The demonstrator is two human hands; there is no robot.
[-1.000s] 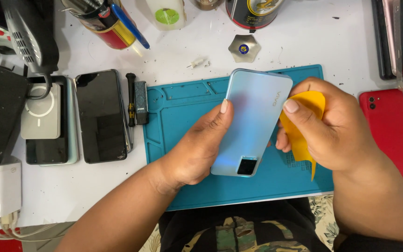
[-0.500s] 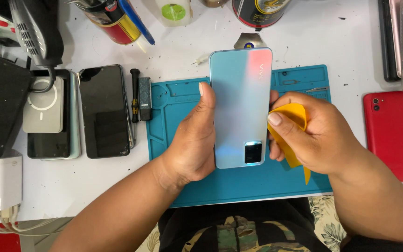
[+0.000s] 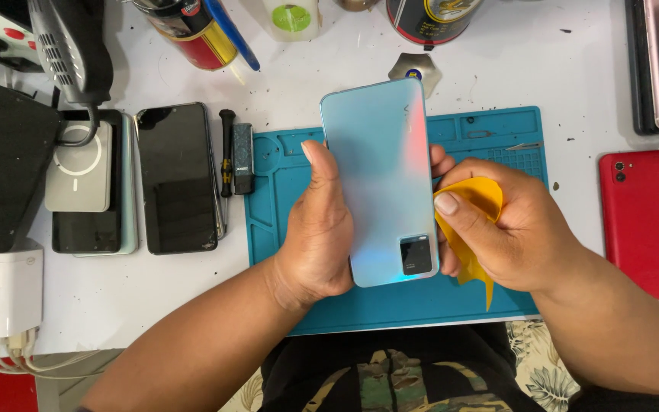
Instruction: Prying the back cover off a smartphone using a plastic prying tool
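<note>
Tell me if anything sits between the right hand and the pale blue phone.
Only the yellow cloth. The right hand holds it bunched against the right edge of the pale blue phone, which the left hand grips by the opposite edge above the teal mat.

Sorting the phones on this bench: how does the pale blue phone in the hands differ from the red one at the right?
The pale blue phone is gripped by the left hand above the teal mat; the red phone lies untouched on the white table. The blue phone's camera block points toward the person, the red phone's away. The blue phone looks larger. Both show their backs.
</note>
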